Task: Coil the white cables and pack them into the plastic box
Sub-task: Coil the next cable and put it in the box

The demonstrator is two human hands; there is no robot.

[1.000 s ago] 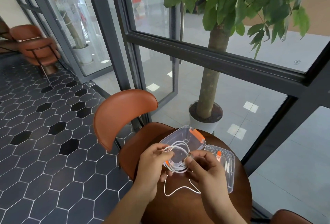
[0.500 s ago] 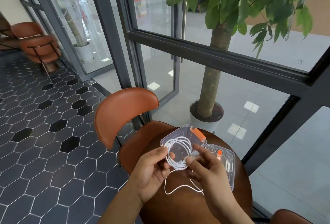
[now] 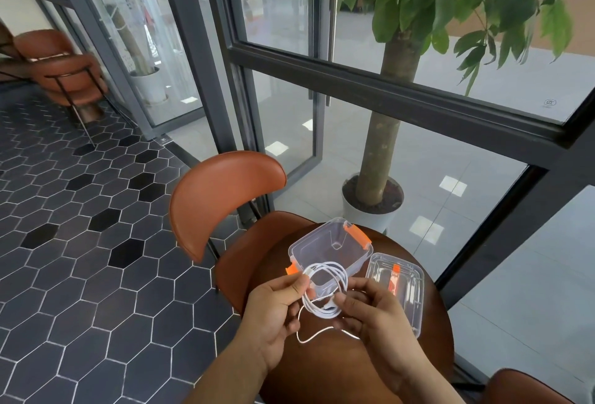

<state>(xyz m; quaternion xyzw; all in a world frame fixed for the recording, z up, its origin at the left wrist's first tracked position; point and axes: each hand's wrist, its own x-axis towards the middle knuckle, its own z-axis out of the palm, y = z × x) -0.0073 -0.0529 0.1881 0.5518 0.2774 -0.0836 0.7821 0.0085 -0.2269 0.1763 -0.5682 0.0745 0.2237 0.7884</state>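
A white cable (image 3: 328, 291) is wound into a small coil above the round brown table (image 3: 338, 371). My left hand (image 3: 273, 310) pinches the coil's left side, and my right hand (image 3: 370, 310) pinches its right side near a plug end. A loose tail of the cable (image 3: 309, 337) hangs below the coil onto the tabletop. Just beyond the coil stands the clear plastic box (image 3: 325, 244) with orange latches, open and with nothing inside. Its clear lid (image 3: 405, 294) lies to the right.
An orange-brown chair (image 3: 222, 197) stands at the table's left. A potted tree (image 3: 376, 200) stands behind the glass wall ahead. Another chair's edge (image 3: 521, 386) shows at the lower right. Dark hexagon floor tiles spread to the left.
Both hands wound another loop onto the coil, so the hanging tail is shorter. The coil stays in front of the open box.
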